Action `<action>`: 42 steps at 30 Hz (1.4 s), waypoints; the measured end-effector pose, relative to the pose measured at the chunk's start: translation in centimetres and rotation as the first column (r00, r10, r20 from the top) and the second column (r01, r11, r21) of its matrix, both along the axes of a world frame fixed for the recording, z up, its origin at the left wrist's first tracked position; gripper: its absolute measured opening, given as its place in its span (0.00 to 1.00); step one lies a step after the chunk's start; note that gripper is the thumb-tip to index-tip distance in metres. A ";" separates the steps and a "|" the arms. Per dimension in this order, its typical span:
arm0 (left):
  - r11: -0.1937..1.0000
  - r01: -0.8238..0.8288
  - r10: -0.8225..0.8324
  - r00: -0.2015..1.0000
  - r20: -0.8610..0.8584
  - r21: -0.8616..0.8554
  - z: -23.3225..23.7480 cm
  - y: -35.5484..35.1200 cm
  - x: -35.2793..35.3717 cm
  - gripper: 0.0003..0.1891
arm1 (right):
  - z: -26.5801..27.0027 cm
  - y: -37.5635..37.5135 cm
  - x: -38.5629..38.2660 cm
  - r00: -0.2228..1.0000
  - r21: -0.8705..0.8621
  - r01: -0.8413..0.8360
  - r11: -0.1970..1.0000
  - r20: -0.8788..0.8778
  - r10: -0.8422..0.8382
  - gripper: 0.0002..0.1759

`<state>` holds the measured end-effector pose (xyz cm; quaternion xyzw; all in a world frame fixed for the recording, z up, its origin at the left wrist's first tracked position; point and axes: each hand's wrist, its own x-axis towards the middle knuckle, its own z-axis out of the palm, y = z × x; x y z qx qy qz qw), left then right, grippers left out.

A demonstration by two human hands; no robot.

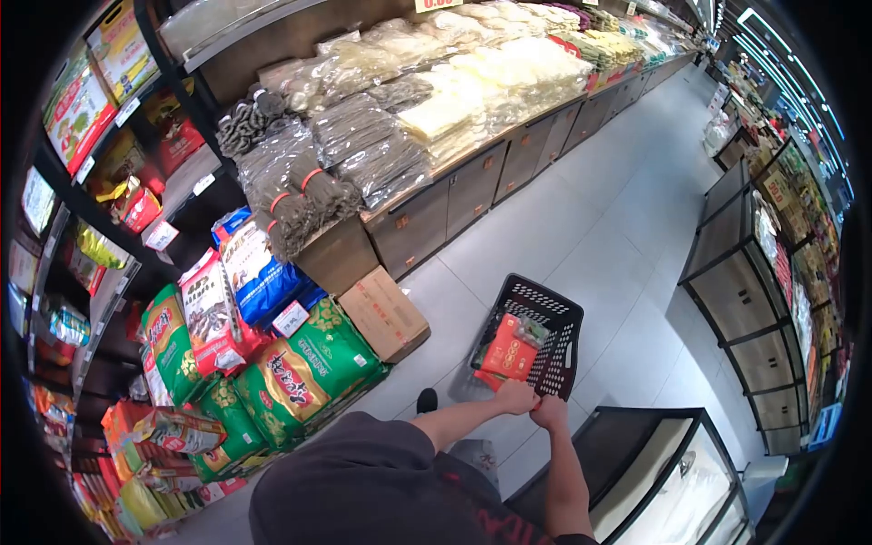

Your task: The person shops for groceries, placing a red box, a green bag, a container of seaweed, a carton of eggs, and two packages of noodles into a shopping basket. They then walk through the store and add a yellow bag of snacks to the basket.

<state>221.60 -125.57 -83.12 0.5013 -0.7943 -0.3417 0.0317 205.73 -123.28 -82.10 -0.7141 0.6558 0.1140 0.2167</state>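
Both my hands are closed close together at the near end of a dark shopping basket (568, 318). My left hand (516, 398) and my right hand (548, 413) are wrapped around its reddish handle, of which only a small part shows between them. Inside the basket lie a red-orange package (510, 352) and a smaller clear pack with greenish contents (532, 331). The basket is at floor level in front of me, and its perforated sides are visible.
Left are stacked green sacks (304, 368), a cardboard box (383, 313) and packed shelves. A long counter (472, 195) of bagged dried noodle-like goods runs along the aisle. A black-framed display case (654, 472) stands close on my right, with more display units (740, 282) beyond.
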 end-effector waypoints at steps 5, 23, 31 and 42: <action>1.000 0.001 -0.001 1.000 0.025 -0.001 0.7 -11.1 -1.9 0.27 | -2.0 -11.4 -2.6 0.999 -0.083 -0.038 0.996 0.007 0.039 0.18; 0.945 -0.325 0.301 0.910 -0.286 -0.040 1.0 -42.3 4.3 0.24 | -3.2 -48.2 -7.2 0.987 -0.067 -0.142 0.988 0.064 0.146 0.18; 0.678 -0.641 0.577 0.767 -0.280 -0.360 8.1 -56.6 26.5 0.25 | -1.8 -55.9 -5.9 0.995 -0.041 -0.090 0.995 0.033 0.091 0.15; 0.611 -0.575 0.779 0.556 0.289 -0.544 8.9 -70.5 41.1 0.53 | -1.3 -60.1 -4.4 0.999 0.040 -0.039 0.998 0.037 0.037 0.12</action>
